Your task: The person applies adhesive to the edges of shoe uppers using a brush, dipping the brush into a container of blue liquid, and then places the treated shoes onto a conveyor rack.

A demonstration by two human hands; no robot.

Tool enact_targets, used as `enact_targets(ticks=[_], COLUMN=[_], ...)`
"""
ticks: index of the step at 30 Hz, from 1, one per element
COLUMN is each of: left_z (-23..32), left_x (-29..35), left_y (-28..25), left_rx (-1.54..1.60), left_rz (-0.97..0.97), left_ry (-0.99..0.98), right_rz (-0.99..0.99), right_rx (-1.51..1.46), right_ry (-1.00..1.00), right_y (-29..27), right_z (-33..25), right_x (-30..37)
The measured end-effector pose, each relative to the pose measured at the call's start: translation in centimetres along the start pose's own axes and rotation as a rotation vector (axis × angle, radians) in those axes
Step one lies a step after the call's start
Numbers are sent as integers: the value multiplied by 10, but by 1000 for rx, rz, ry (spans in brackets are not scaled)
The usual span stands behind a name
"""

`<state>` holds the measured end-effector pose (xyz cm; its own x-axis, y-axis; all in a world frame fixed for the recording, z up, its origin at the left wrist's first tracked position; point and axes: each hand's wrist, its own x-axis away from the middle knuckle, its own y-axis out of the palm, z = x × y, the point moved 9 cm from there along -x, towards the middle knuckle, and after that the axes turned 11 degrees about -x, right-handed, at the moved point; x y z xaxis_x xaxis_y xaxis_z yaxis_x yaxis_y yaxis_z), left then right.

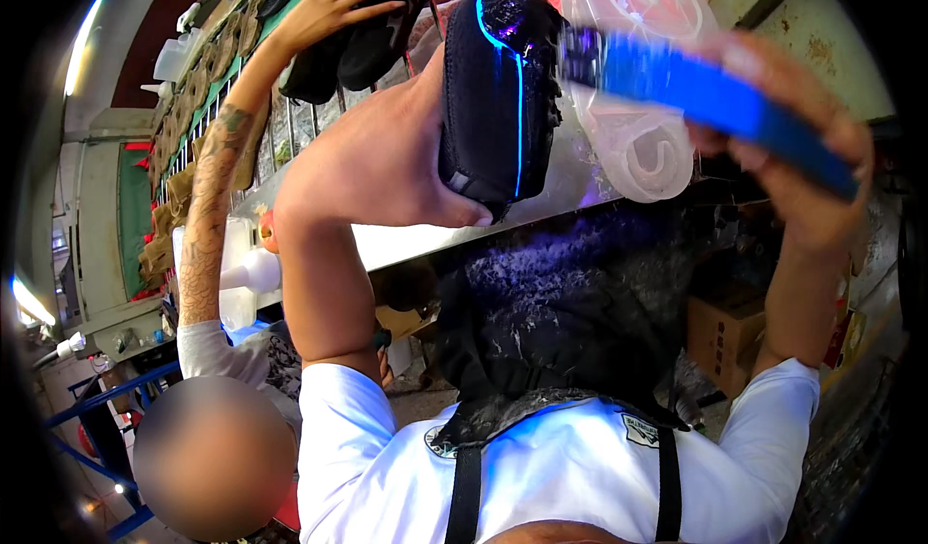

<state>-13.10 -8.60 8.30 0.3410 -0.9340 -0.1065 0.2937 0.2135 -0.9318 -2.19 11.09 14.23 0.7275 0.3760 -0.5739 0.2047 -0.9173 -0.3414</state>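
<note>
My left hand (372,162) is wrapped round a black shoe (481,109) held up over the edge of the work surface, its thumb at the lower end. A bright blue line runs along the shoe's length, and its upper end looks wet and shiny. My right hand (817,147), smeared by motion, grips a blue-handled brush (720,94). The brush's dark end is close to the shoe's right side; whether they touch I cannot tell. Behind the brush stand translucent plastic containers (652,157).
At the left a co-worker's arm (208,215) reaches to black shoes (362,46) on a metal rack. Near it are a white squeeze bottle (256,271) and several brown pieces (198,80) in a row. A cardboard box (723,336) sits low at the right.
</note>
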Motion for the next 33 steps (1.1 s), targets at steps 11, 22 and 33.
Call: enact_targets(ticks=[11, 22, 33], left_z=[-5, -29, -19], left_x=[1, 5, -31], left_y=[3, 19, 0], left_rx=[28, 258, 328], left_rz=[-41, -178, -200], left_ry=[-41, -99, -768], right_rz=[-312, -171, 7], right_rx=[239, 125, 185], right_ry=[16, 30, -36], right_y=[24, 50, 71], right_z=[-3, 27, 56], right_x=[-22, 0, 17])
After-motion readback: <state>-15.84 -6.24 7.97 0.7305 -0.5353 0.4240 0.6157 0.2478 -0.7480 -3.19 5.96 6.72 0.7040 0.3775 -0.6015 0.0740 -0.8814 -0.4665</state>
